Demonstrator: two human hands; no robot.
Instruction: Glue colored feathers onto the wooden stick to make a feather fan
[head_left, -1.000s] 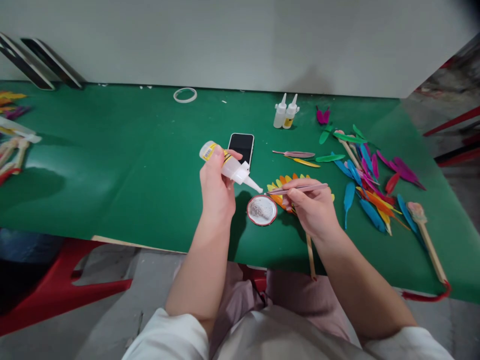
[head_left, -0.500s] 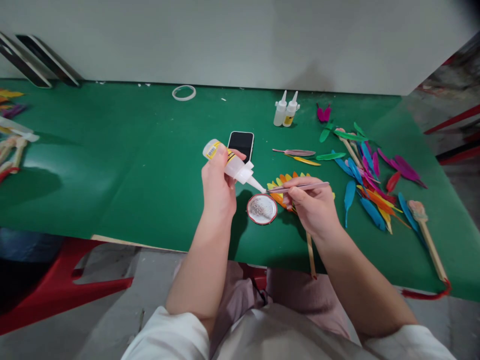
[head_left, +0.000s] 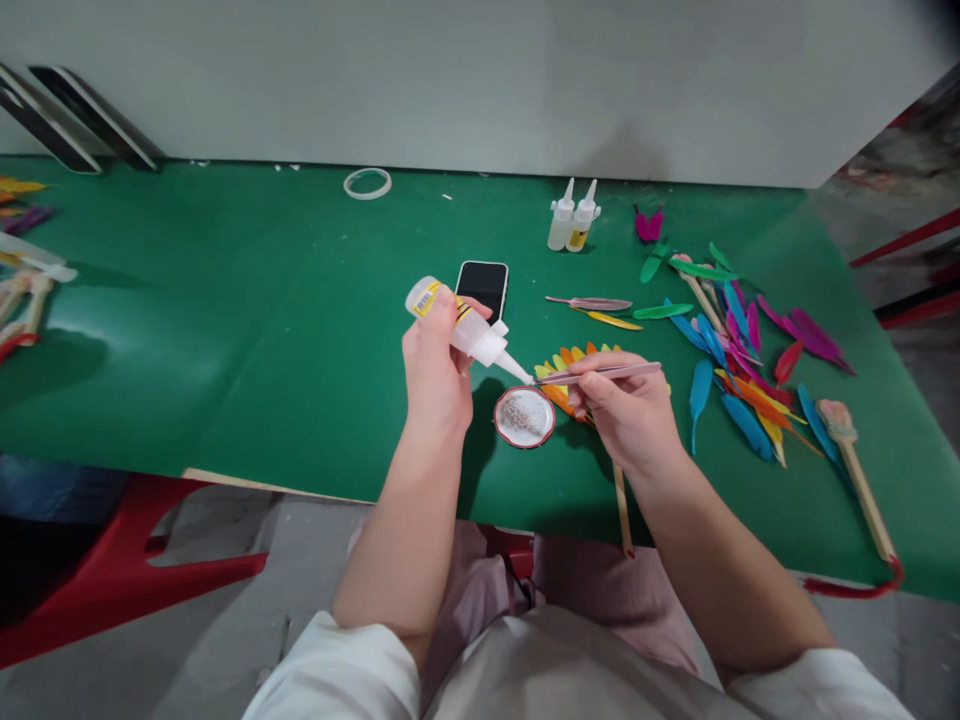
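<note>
My left hand (head_left: 439,365) is closed around a glue bottle (head_left: 471,332), its nozzle tilted down to the right. Pinched in my right hand (head_left: 619,405) is a pair of tweezers (head_left: 600,373), whose tips meet the nozzle's end; whether they hold anything tiny I cannot make out. Just below the nozzle lies a small round dish (head_left: 524,418) with a red rim and small specks inside. Under my right hand a fan of yellow and orange feathers (head_left: 559,392) with a wooden handle (head_left: 622,508) rests on the table, partly covered.
A phone (head_left: 484,285) lies behind the bottle. Two more glue bottles (head_left: 571,225) stand near the wall, with a tape roll (head_left: 367,183) farther left. Loose coloured feathers (head_left: 750,340) and a wooden-handled piece (head_left: 855,470) cover the right side. A red chair (head_left: 135,570) stands at lower left.
Almost nothing differs. Both hands keep the bottle and the tweezers in nearly the same place, nozzle and tips still together above the dish.
</note>
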